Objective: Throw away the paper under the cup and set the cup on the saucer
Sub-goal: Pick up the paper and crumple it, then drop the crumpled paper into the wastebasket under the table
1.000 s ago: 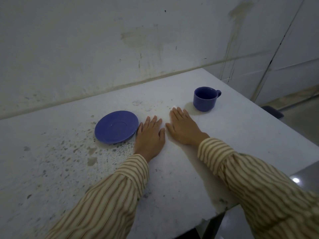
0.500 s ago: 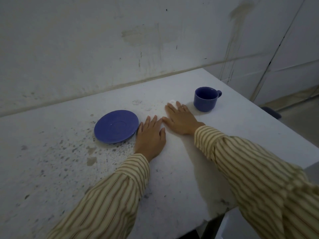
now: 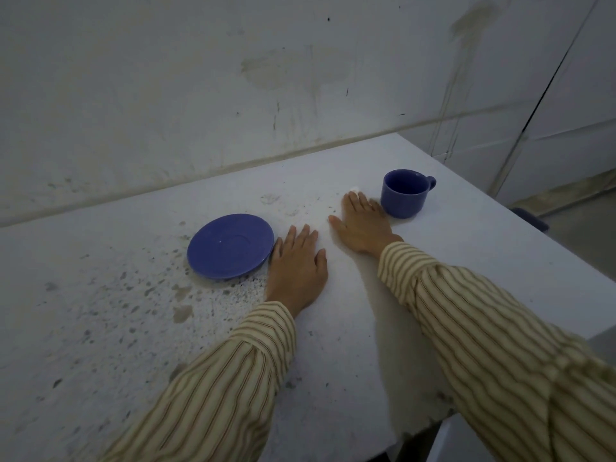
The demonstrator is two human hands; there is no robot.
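The blue cup [image 3: 406,193] stands upright on the white table [image 3: 333,328], handle turned away from the person, and serves as the landmark here. The right hand [image 3: 363,225] lies flat and empty just to the cup's near left, fingers spread and stretched forward, with a small white scrap [image 3: 355,187] showing just beyond its fingertips; this may be an edge of the paper, though none is clearly visible under the cup. The blue saucer [image 3: 230,245] sits well to the cup's left, and the left hand [image 3: 296,266] rests palm-down, holding nothing, beside the saucer's right rim. To do this step well, the cup should probably be lifted straight up by its body first, so the paper slides free without tipping it, then the paper pinched at its exposed edge.
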